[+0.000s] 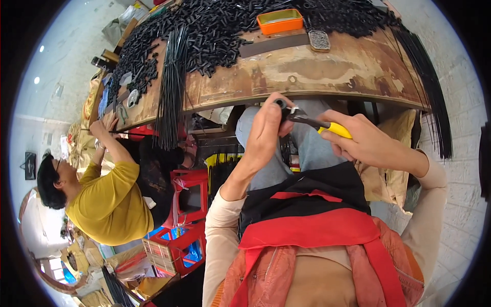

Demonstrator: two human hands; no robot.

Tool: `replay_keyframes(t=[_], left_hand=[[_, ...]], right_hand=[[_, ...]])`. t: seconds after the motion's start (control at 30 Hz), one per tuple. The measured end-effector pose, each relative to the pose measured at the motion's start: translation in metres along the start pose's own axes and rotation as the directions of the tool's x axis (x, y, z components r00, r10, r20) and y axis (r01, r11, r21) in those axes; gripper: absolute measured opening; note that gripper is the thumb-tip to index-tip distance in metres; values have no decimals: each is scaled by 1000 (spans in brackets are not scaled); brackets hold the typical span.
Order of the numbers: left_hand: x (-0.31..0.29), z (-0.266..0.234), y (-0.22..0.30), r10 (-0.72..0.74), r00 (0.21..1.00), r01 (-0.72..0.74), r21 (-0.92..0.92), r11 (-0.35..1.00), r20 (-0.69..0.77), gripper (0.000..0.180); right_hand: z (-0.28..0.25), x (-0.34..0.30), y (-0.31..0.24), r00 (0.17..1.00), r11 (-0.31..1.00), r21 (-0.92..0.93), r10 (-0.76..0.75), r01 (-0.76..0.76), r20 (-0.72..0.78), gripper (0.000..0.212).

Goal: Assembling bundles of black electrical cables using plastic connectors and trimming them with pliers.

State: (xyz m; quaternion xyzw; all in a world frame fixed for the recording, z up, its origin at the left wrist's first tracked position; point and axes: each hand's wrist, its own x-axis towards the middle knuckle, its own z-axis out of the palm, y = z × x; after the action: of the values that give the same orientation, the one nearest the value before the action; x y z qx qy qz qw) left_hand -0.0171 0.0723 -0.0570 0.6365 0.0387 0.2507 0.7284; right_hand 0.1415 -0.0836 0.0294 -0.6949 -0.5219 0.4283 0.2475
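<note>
Over my lap, just off the table's front edge, my left hand point(265, 127) is closed around a small black tubular piece point(280, 104), its round end showing by the thumb. My right hand point(359, 134) grips pliers point(335, 130) with yellow handles. Their metal jaws meet the black piece at my left fingertips; whether they bite on it I cannot tell. On the wooden table point(225, 84) ahead lies a big heap of short black tubes point(204, 36). An orange rectangular tin point(280, 21) and a small clear box of tiny metal parts point(319, 41) sit near the heap.
Bundles of thin black rods hang over the table edge at left point(171, 87) and right point(427, 87). A co-worker in a mustard top point(110, 204) sits at the table's left end, hands on it. Red plastic stools point(189, 199) stand between us; a white brick wall point(460, 169) rises at right.
</note>
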Motion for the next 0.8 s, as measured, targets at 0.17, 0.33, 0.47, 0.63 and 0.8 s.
replay_keyframes(t=[0.17,0.33,0.47,0.63,0.8], left_hand=[[0,-1,1,21,999,-22,13,1000,24,51],[-2,4,6,-18,1000,17,40,999,25,50],[-8,4,11,-27,1000,26,131,991,1,50],[-10,-5,12,-80,992,69,112,991,98,61],[-16,2,30,-136,981,120,118,986,140,78]], right_hand=[[4,2,21,986,982,91,-162,164,-30,39],[-14,-6,13,971,969,-71,-238,236,-21,40],[-25,-6,-9,986,998,5,-57,57,156,33],[-19,-2,3,933,949,277,43,-150,357,38],[-16,-2,11,725,705,501,26,-501,689,40]])
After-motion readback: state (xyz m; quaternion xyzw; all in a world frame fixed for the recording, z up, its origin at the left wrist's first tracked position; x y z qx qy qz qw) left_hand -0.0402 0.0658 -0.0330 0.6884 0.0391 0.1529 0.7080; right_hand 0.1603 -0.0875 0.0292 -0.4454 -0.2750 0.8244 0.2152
